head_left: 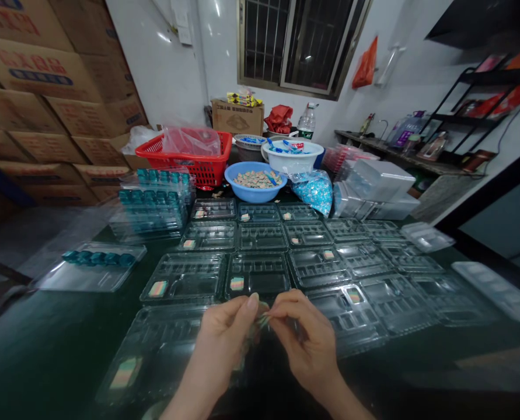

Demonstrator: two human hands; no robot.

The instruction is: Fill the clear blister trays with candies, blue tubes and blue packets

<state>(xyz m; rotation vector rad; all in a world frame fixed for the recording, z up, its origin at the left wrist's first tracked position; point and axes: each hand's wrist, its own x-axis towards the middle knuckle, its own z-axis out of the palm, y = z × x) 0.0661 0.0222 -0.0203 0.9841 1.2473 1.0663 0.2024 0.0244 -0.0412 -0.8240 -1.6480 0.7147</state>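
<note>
My left hand (222, 335) is closed around some thin striped pieces (264, 318) in pale green and cream, blurred and partly hidden by the fingers. With thumb and fingertips, my right hand (306, 335) pinches the same pieces at their right edge. Both hands meet above the near rows of clear plastic trays. Small striped blocks in green, cream and orange sit in left compartments of several trays, such as one block (237, 283) just beyond my left hand and another block (158, 288) farther left. A larger-looking block (125, 373) lies in the nearest left tray (163, 332).
Behind the trays stands a blue basin (255, 195) full of small striped pieces, beside a white basin (292, 160), a red basket (189, 166) and a bag of blue bits (314, 192). Teal-filled packs (150, 204) stack at left; clear boxes (380, 181) stack at right.
</note>
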